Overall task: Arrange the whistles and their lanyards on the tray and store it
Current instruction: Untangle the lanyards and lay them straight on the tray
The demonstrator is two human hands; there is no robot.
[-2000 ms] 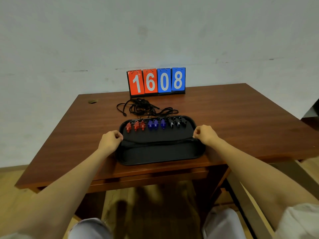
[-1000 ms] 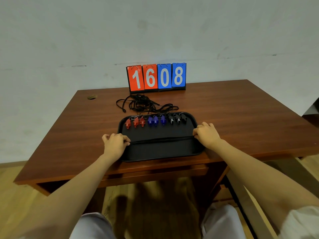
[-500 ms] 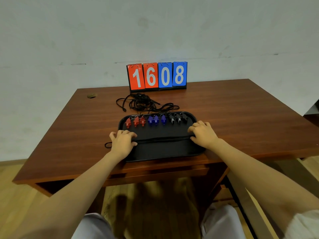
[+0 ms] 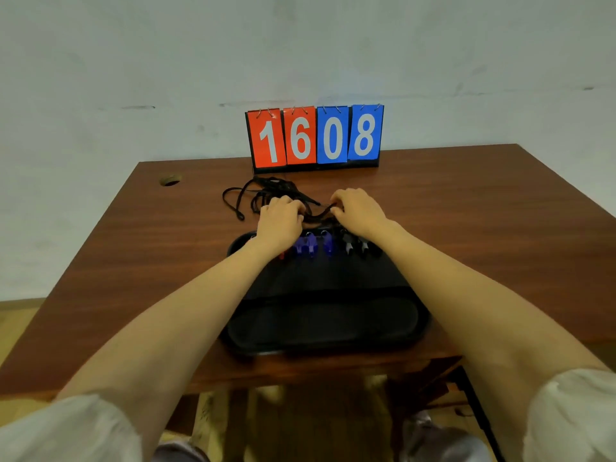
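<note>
Head view: both hands reach past the black tray (image 4: pixel 320 331) on the wooden surface (image 4: pixel 466 208). The left hand (image 4: pixel 280 221) and right hand (image 4: pixel 358 210) have fingers curled into the tangled black lanyards (image 4: pixel 263 195) behind the tray, gripping cords. Blue whistles (image 4: pixel 310 245) and black whistles (image 4: pixel 356 245) line the tray's far edge, before the scoreboard (image 4: pixel 315 136).

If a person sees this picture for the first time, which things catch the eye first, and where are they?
First, the flip scoreboard at the table's far edge, reading 16 in red and 08 in blue. Next, both hands, left hand and right hand, on the tangled black lanyards behind the black tray. Blue whistles and black whistles line its far side.
</note>
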